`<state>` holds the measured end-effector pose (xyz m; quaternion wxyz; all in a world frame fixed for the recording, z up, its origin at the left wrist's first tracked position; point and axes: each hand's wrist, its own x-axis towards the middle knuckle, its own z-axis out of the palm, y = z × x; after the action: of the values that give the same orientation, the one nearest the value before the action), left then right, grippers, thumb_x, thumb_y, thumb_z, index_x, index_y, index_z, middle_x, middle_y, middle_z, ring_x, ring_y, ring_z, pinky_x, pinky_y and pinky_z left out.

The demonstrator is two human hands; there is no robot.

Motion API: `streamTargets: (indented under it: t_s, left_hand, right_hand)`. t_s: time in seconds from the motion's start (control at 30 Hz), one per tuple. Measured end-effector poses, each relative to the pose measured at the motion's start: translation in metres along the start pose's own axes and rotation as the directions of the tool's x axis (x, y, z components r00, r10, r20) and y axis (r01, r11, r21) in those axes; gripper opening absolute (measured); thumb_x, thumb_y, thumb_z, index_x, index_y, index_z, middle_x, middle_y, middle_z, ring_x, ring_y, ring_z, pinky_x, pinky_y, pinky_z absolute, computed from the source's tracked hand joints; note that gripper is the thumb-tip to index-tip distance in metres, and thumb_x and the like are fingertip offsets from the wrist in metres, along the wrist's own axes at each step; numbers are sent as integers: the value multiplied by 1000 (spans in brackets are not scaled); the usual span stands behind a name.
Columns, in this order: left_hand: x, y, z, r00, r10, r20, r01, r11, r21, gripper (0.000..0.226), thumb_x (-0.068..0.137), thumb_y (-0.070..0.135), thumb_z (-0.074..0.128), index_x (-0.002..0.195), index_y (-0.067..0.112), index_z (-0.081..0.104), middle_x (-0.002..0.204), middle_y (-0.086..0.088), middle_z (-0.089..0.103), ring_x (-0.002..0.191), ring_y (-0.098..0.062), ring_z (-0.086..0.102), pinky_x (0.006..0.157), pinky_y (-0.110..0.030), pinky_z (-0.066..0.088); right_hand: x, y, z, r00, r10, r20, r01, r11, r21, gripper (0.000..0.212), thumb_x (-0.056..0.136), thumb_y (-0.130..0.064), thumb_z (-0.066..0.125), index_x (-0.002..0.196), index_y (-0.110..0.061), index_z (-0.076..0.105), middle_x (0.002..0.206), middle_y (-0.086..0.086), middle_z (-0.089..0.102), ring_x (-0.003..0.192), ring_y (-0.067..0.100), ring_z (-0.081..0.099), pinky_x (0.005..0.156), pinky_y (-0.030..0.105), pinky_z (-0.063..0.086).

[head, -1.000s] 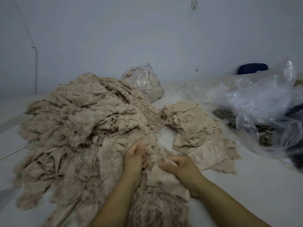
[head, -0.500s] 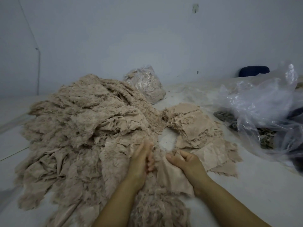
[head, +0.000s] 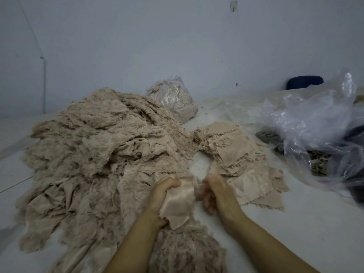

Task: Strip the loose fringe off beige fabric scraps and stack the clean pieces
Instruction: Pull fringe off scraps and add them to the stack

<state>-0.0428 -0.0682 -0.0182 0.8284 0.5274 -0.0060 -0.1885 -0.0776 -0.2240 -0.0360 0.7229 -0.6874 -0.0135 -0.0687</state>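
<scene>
A big heap of fringed beige scraps (head: 98, 154) covers the left half of the surface. To its right lies a flatter stack of clean beige pieces (head: 236, 150). My left hand (head: 163, 194) grips a smooth beige scrap (head: 179, 205) that hangs down from its fingers. My right hand (head: 214, 190) is just right of that scrap, blurred by motion, with its fingers curled; a wisp of fringe (head: 213, 166) rises above it. A mound of stripped fringe (head: 187, 253) lies between my forearms.
A clear plastic bag stuffed with beige fluff (head: 175, 99) stands behind the heap by the wall. A large crumpled clear plastic bag (head: 315, 123) with dark scraps under it fills the right side. A dark blue object (head: 304, 82) sits at the back right.
The scrap has passed from my right hand's pinch into my left hand's grip. My right hand has pulled away to the right in a fast, blurred motion.
</scene>
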Motion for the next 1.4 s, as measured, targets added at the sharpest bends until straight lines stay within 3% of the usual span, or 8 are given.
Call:
streamTargets:
  t_s: [0.13, 0.33, 0.57, 0.77, 0.97, 1.13, 1.3, 1.4]
  left_hand:
    - [-3, -3, 10, 995, 26, 99, -34, 996, 87, 14, 69, -2, 55, 74, 0, 67, 66, -17, 62, 54, -22, 61, 48, -26, 49]
    - [-1, -4, 7, 995, 33, 91, -38, 998, 54, 14, 60, -4, 62, 58, 9, 57, 56, -9, 53, 45, -17, 53, 43, -22, 45]
    - [-4, -15, 10, 982, 67, 179, -127, 928, 350, 38, 74, 18, 77, 94, -8, 58, 84, -17, 63, 75, -25, 61, 62, -29, 51]
    - [2, -2, 12, 971, 203, -124, -221, 964, -150, 14, 76, 16, 66, 79, 8, 54, 68, -9, 67, 59, -17, 65, 50, -26, 54]
    - [-2, -9, 19, 989, 147, 18, -148, 987, 64, 15, 67, 14, 72, 77, 8, 61, 77, -13, 66, 66, -20, 64, 58, -26, 55]
    - [10, -2, 6, 953, 227, -203, -286, 895, -342, 3, 82, 3, 58, 84, 5, 57, 69, -7, 53, 49, -6, 45, 43, -15, 42]
    - [4, -22, 19, 979, 191, 77, -205, 948, 243, 35, 80, 42, 62, 97, 11, 64, 86, -3, 71, 78, -15, 67, 69, -27, 53]
    - [2, -28, 25, 975, 206, 82, -222, 909, 353, 33, 78, 38, 65, 93, 9, 65, 86, -8, 72, 75, -19, 68, 63, -26, 54]
  right_hand:
    - [2, -2, 7, 998, -65, 25, 65, 998, -26, 20, 86, -29, 66, 81, -12, 56, 59, -2, 58, 51, 9, 53, 49, 24, 42]
    - [4, 2, 4, 991, 18, -135, -8, 997, 71, 46, 98, -31, 49, 55, -14, 50, 41, -3, 44, 36, 9, 36, 38, 20, 30]
    - [1, 2, 2, 991, -97, 88, 101, 994, -40, 33, 76, -49, 63, 77, -17, 58, 67, -10, 60, 65, 4, 56, 61, 20, 46]
    - [6, 4, -4, 989, -42, -138, 62, 988, 141, 24, 91, -29, 58, 79, -11, 49, 65, 12, 49, 55, 22, 46, 49, 29, 39]
    - [2, -1, -2, 998, -27, 65, 26, 1000, 7, 36, 77, -44, 70, 71, -11, 59, 68, 8, 54, 65, 21, 50, 62, 34, 41]
    - [7, 0, -5, 986, -85, -140, 93, 994, 50, 23, 94, -21, 57, 78, -4, 55, 70, 11, 49, 67, 22, 44, 63, 33, 39]
    - [7, 1, 1, 989, -99, -114, 105, 993, 47, 23, 98, -25, 49, 83, -7, 53, 71, 9, 53, 67, 21, 49, 62, 33, 44]
    - [6, 2, 2, 965, -158, -208, 153, 987, -40, 22, 99, -20, 48, 84, -3, 51, 72, 11, 54, 66, 19, 51, 60, 31, 44]
